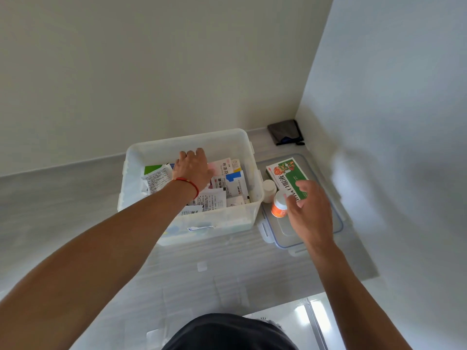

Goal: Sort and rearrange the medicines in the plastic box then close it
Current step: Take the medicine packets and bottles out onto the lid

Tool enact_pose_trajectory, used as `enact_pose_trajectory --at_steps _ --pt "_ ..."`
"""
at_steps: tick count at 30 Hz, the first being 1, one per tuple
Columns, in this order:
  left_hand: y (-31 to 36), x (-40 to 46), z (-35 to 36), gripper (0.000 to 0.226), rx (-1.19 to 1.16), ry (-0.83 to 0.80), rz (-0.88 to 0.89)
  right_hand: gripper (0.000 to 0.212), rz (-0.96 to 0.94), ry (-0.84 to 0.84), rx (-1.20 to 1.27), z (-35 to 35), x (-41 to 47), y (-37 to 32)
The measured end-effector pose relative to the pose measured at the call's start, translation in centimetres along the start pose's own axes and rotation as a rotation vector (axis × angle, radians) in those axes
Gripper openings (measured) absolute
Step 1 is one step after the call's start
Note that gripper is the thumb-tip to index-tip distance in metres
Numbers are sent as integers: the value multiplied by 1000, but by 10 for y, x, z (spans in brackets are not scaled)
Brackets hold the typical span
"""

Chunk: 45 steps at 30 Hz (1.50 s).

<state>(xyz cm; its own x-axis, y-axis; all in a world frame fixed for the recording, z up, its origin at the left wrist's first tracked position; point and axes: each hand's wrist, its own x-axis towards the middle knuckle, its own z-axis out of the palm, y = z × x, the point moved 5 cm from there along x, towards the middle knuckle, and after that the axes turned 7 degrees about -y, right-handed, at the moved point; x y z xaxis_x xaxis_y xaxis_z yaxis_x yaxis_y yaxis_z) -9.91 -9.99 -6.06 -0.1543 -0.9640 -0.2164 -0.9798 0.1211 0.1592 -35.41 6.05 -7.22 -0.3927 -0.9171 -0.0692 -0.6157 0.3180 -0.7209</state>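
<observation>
A clear plastic box (187,144) stands on the grey counter, filled with several loose medicine packets and cartons (228,183). My left hand (193,169) reaches palm down into the box over the packets, and its fingertips are hidden behind them. Right of the box lies the box's lid (337,224) with a blue seal. On the lid rest a green medicine carton (288,171), a white bottle (269,188) and an orange bottle (279,207). My right hand (309,213) hovers over the lid with loosely spread fingers, its thumb touching the carton's near end.
A dark grey pouch (285,132) lies in the back corner where two white walls meet. A clear plastic piece (202,266) lies flat on the counter in front of the box. The counter's front edge runs at the lower right.
</observation>
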Motion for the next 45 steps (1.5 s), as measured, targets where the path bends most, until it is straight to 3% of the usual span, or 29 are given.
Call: enact_pose_trajectory --at_steps 5,11,13,16,18,20,23,29,34,40,45 --pt "1 -7 -14 37 -211 81 21 31 5 -13 108 2 -11 12" --pt "21 -58 -70 27 -581 544 211 21 -88 15 314 -6 -19 -7" --pt "37 -73 -75 32 -846 479 215 19 -165 10 394 -10 -21 -28" --pt "68 -86 -55 35 -1145 221 224 35 -192 -101 634 -14 -21 -54" --pt "87 -93 -38 35 -1246 66 254 33 -187 -90 741 -21 -19 -56" --pt "93 -95 -28 31 -1141 26 291 29 -138 -17 704 -31 -18 -43" --pt "80 -99 -28 18 -920 100 308 30 -62 71 429 -48 -19 -8" --pt "24 -112 -39 20 -662 297 281 38 -3 -90 -105 -24 -20 52" --pt "-14 -126 -43 24 -453 363 231 44 -26 -149 -194 14 -26 57" --pt "-64 -121 -27 28 -390 85 96 54 -25 -98 -280 19 -31 44" --pt "-86 -105 -12 29 -499 -170 4 30 -195 164 -197 -12 -30 -10"
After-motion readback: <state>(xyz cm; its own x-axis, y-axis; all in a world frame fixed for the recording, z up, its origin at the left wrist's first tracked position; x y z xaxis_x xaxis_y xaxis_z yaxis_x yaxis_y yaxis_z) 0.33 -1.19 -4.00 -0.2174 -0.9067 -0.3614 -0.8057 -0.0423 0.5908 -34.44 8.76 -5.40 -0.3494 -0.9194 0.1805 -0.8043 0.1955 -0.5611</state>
